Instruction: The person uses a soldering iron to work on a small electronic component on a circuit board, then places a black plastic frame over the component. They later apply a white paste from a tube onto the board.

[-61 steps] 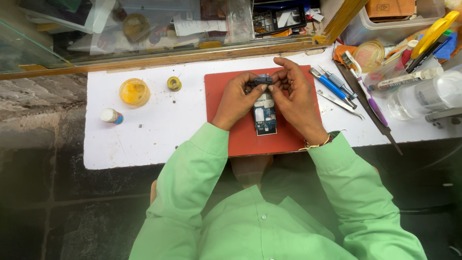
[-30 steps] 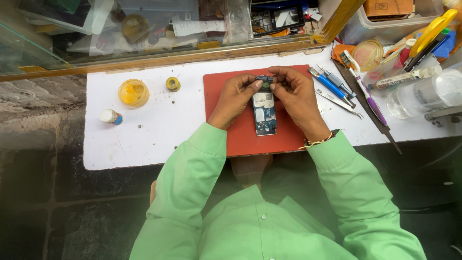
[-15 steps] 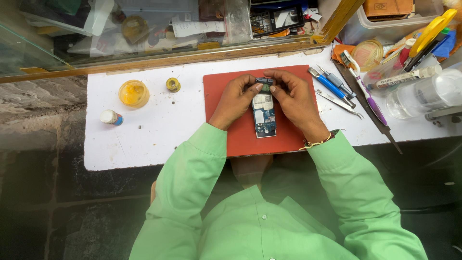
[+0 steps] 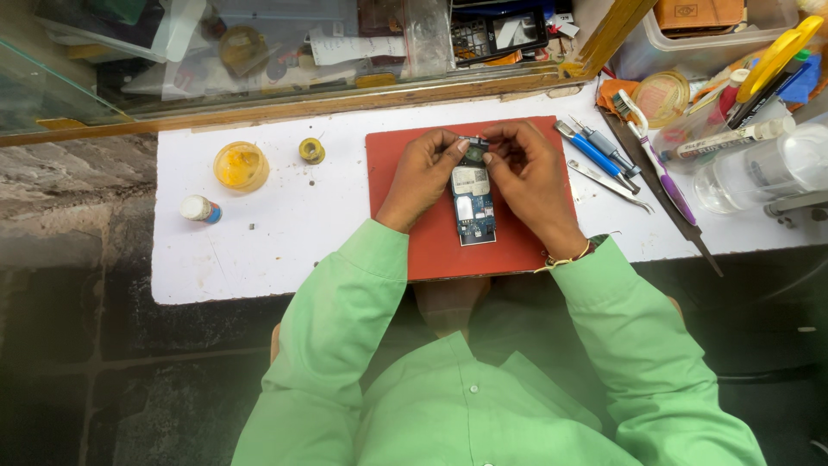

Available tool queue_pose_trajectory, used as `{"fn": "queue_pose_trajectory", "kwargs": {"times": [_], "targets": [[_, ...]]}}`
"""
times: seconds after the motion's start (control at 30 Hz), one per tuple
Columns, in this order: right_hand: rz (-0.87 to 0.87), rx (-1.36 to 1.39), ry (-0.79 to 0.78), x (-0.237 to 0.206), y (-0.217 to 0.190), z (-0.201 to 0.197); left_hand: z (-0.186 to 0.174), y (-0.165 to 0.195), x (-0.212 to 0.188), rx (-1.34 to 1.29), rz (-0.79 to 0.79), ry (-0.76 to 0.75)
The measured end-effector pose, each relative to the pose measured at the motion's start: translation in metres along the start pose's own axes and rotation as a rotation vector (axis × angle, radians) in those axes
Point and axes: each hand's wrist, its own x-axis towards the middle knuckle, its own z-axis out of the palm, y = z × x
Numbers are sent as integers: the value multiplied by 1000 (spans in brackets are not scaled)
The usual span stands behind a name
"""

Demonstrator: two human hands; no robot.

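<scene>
- While the opened phone (image 4: 473, 207) lies flat on the red mat (image 4: 414, 250), both hands meet at its far end;
- left hand (image 4: 423, 177) fingers curled, thumb and forefinger pinching the top edge;
- right hand (image 4: 528, 177) fingertips pinched together on the same edge;
- screwdrivers (image 4: 595, 151) lie just right of the mat.

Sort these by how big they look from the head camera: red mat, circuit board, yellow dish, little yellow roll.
1. Red mat
2. Circuit board
3. Yellow dish, close to the board in area, so those two are unsure
4. Yellow roll
</scene>
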Motion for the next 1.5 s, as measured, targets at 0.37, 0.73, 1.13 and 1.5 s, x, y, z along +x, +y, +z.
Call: {"fn": "queue_pose_trajectory", "kwargs": {"times": [0.37, 0.73, 1.13, 1.5], "targets": [[-397, -449, -105, 5, -24, -16, -2, 8, -2, -119, -16, -36], [-331, -329, -86, 3, -13, -17, 0, 8, -3, -238, -32, -100], [-50, -70, -91, 7, 11, -20, 1, 3, -3, -129, 34, -121], [78, 165, -98, 5, 11, -16, 6, 19, -8, 198, 65, -46]]}}
